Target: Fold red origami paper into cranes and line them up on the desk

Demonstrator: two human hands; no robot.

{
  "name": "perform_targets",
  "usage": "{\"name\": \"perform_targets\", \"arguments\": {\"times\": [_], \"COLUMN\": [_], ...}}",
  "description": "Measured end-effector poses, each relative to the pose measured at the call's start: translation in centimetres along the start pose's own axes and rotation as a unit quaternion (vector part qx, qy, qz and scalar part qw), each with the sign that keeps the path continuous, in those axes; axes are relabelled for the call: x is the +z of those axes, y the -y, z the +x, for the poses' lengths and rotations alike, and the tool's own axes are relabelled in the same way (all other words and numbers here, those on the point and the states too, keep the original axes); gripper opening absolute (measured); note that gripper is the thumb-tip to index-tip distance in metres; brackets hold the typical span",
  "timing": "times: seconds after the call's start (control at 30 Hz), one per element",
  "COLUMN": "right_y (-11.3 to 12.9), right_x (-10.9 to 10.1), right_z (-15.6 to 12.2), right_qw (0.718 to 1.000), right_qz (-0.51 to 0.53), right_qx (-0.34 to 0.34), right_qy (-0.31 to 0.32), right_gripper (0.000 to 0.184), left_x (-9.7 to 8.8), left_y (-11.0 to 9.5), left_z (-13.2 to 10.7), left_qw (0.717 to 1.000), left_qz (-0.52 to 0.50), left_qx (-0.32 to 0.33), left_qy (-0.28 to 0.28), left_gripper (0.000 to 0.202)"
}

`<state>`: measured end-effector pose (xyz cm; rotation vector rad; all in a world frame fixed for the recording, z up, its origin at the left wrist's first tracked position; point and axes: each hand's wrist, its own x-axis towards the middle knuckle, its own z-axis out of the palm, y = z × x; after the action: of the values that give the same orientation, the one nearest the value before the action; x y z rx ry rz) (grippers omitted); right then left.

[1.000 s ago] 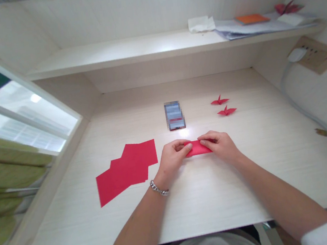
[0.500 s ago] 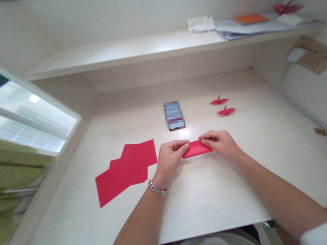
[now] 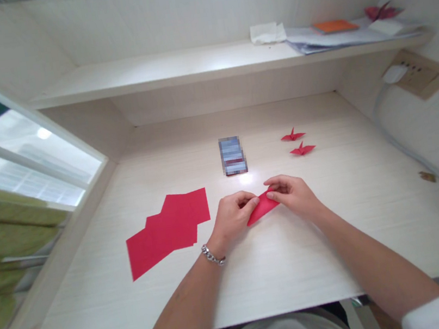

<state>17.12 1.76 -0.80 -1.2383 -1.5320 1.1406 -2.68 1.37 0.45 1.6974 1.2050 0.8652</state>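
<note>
A folded piece of red paper [image 3: 263, 208] is held between my two hands, just above or on the desk; I cannot tell which. It lies slanted, its left end lower and closer to me. My left hand [image 3: 235, 213], below which a silver chain bracelet [image 3: 213, 256] circles the wrist, pinches the paper's left part with thumb and fingers. On the right end, my right hand [image 3: 291, 193] pinches the upper edge between thumb and fingers. Several loose red paper sheets [image 3: 171, 226] overlap flat to the left of my left hand.
A phone [image 3: 233, 156] lies beyond my hands. To its right sit two red paper cranes [image 3: 293, 135]. A shelf [image 3: 172, 67] spans the back, bearing papers [image 3: 316, 40] and an orange pad [image 3: 335, 26]. A cable [image 3: 391, 130] runs from the wall socket [image 3: 424, 73] down the right side.
The folded red paper has turned from nearly level to slanted, its left end now lower. My left hand has shifted slightly down; my right hand still pinches the other end.
</note>
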Motion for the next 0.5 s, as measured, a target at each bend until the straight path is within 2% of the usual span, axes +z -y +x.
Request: {"name": "perform_targets", "arguments": {"times": [0.2,0.5], "right_y": [0.0,0.52], "right_x": [0.25,0.45], "right_z": [0.0,-0.02], "right_qw": [1.0,0.994], "right_qz": [0.023,0.101], "right_qx": [0.0,0.039], "right_qy": [-0.004,-0.021], "right_gripper": [0.026,0.036], "left_x": [0.23,0.34], "left_y": [0.08,-0.43], "left_z": [-0.02,-0.25], "left_qw": [1.0,1.0], "left_qz": [0.005,-0.02], "left_qx": [0.007,-0.005], "left_qy": [0.025,0.004], "left_gripper": [0.022,0.023]}}
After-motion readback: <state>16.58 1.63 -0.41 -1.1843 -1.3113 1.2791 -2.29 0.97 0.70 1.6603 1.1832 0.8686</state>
